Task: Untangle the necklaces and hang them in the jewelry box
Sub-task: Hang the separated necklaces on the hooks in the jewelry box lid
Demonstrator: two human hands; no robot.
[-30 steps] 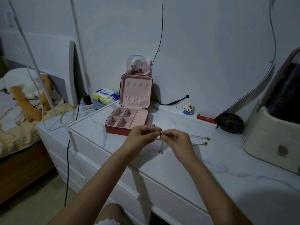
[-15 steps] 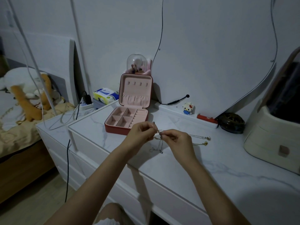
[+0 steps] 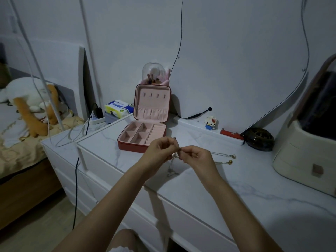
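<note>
Silver chain of the tangled necklaces [image 3: 172,166] is what we find between the two hands, raised just above the marble-patterned table [image 3: 254,193]. We note the left hand [image 3: 160,150] with fingers curled, pinching the chain near a small ring-shaped end that stands up above its fingertips. We note the right hand [image 3: 195,156] likewise curled, pinching the same strand close beside the left, the two sets of fingertips nearly touching. From the pinch a loop of chain hangs down and its lower end lies on the table top. Two further strands run from behind the right hand across the table to the right, one ending in a silver bead [image 3: 234,156], the other in a gold bead [image 3: 230,162], both lying flat. We cannot tell where the strands cross inside the grip.

We record the jewelry box [image 3: 143,136] standing open on the table just beyond the left hand, red outside, pink inside, its lid upright with a row of hooks [image 3: 154,96] bearing nothing, and its compartments holding nothing visible. Behind it stands a clear-domed holder [image 3: 153,73]. To the right along the wall we see a small block figure [image 3: 210,122] and a dark round object [image 3: 259,139]
</note>
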